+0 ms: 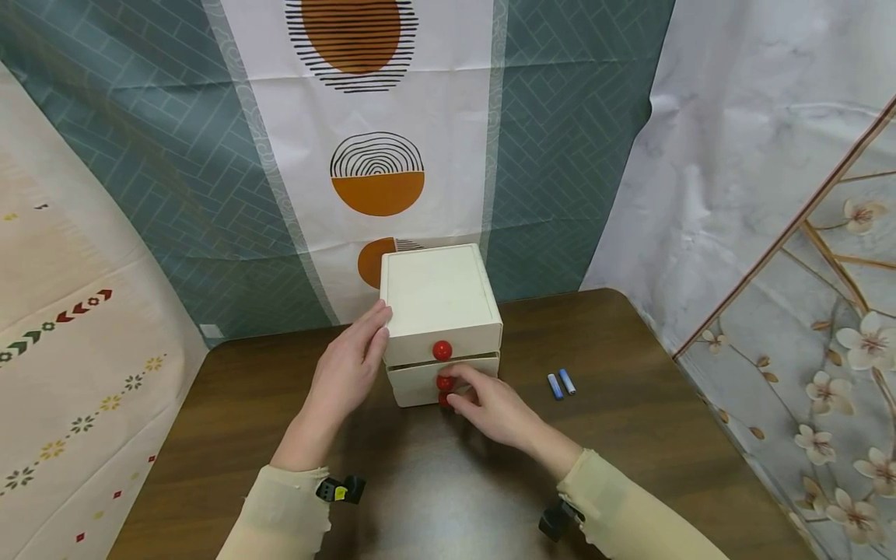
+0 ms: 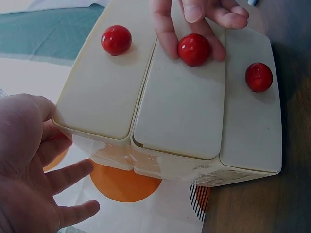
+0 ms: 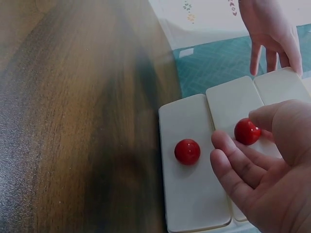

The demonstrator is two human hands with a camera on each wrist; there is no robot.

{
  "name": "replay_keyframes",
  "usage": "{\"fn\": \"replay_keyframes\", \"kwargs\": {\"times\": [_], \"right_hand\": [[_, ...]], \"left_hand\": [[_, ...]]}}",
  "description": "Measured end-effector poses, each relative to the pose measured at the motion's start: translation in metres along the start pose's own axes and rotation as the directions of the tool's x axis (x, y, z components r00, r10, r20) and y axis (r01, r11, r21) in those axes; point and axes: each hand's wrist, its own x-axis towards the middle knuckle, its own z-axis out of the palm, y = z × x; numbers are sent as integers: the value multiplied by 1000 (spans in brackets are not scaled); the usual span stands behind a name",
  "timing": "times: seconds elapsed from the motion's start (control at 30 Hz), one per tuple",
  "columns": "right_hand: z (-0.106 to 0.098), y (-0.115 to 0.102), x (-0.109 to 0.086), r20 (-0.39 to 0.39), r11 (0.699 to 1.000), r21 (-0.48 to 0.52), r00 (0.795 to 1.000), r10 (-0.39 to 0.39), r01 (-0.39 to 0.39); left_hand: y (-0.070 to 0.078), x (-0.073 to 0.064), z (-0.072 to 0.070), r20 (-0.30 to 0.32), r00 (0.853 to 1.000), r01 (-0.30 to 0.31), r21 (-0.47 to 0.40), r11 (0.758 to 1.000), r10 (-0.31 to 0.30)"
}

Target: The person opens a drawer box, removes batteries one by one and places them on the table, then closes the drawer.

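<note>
The right hand [image 1: 495, 408] is pinching the middle red knob [image 2: 194, 50], fingers curled — the left hand [image 1: 348, 369], fingers spread, is touching the cream drawer box [image 1: 437, 288].

Overhead light reaches us evenly across the room, leaving the top of a cream drawer box [image 1: 437, 288] brighter than its front, a pale patch of glare on the brown tabletop [image 1: 448, 505] and soft dark shadows on the wood before it. At right a whitish sheen crosses the marbled cloth [image 1: 707, 194], while glossy red knobs [image 2: 194, 49] carry pinpoint highlights in the left wrist view, its colours cool and subdued. The right wrist view looks dimmer and slightly hazy, its wood grain soft, a dark shadow beside the box.
</note>
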Motion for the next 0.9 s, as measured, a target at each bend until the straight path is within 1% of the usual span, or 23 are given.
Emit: {"fn": "replay_keyframes", "kwargs": {"times": [0.43, 0.7, 0.9], "right_hand": [[0, -2, -7, 14, 1000, 13, 1000, 10, -10], [1, -4, -13, 10, 1000, -19, 1000, -1, 1], [1, -5, -18, 12, 1000, -21, 1000, -9, 9]], "left_hand": [[0, 0, 1, 3, 1000, 9, -3, 1000, -9], [-1, 0, 1, 3, 1000, 10, -5, 1000, -10], [0, 0, 1, 2, 1000, 8, -8, 1000, -8]]}}
